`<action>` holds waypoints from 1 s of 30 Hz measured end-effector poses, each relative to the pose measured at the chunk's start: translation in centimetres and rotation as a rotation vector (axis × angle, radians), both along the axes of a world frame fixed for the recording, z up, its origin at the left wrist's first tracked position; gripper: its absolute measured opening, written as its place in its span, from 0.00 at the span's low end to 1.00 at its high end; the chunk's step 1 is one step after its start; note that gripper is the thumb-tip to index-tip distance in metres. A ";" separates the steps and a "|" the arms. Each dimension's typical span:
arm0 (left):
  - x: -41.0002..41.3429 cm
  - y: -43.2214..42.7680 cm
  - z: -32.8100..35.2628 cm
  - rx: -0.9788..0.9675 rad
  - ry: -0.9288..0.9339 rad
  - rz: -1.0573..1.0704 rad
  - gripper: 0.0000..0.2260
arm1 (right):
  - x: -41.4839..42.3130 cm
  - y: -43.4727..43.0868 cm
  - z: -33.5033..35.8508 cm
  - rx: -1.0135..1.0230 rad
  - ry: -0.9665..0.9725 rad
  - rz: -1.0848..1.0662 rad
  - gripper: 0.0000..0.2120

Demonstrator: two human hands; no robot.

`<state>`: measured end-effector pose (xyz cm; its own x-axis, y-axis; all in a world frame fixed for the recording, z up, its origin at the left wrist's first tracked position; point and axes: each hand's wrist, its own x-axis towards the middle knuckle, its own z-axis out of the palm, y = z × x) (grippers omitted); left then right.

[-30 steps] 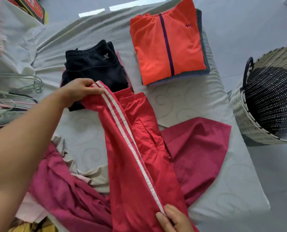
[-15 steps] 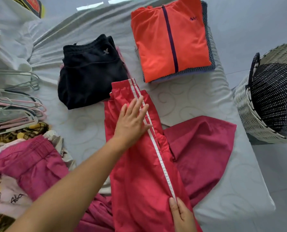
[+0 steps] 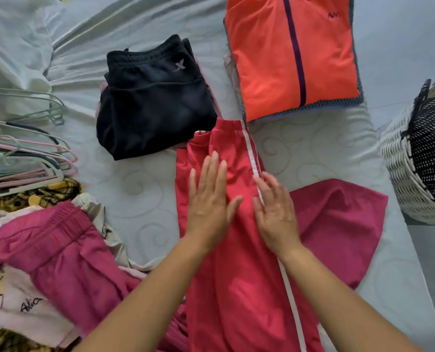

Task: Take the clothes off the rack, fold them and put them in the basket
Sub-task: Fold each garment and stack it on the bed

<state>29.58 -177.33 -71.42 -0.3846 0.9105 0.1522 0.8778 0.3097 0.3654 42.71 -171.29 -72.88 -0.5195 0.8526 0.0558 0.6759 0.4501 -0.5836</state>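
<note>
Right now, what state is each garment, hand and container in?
red track pants: laid out lengthwise, not yet folded short
left hand: flat, pressing the pants
right hand: flat, pressing at the white stripe
orange jacket: folded, on a stack
black shorts: folded
magenta garment: spread, partly under the pants
basket: tilted, no clothes visible inside
hangers: bare, piled

Soft daylight fills the room, bright and even, with no hard glare. It seems to fall from around twelve o'clock, leaving only faint shadows in the folds of the pale bedsheet (image 3: pixel 140 29). The wide lens bends the edges: the woven basket (image 3: pixel 401 174) at three o'clock bulges outward. Motion smear softens the hangers (image 3: pixel 28 158) at nine o'clock and the corners; the centre is sharper, though slightly grainy.
</note>
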 end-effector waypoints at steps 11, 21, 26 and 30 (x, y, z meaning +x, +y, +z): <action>3.2 -8.0 -2.8 -0.349 0.029 -0.148 0.34 | -3.2 3.0 -2.8 0.121 -0.329 0.262 0.28; 2.0 -7.9 -4.7 -0.410 -0.012 -0.123 0.33 | -4.0 2.8 -4.2 -0.071 -0.596 0.416 0.41; 4.5 -14.7 -2.0 -0.112 -0.465 0.307 0.27 | -0.1 -1.1 -0.7 -0.155 -0.130 0.058 0.37; 9.2 -20.9 0.0 -0.256 -0.937 0.694 0.26 | 7.8 -8.9 0.9 -0.269 -0.138 -0.157 0.50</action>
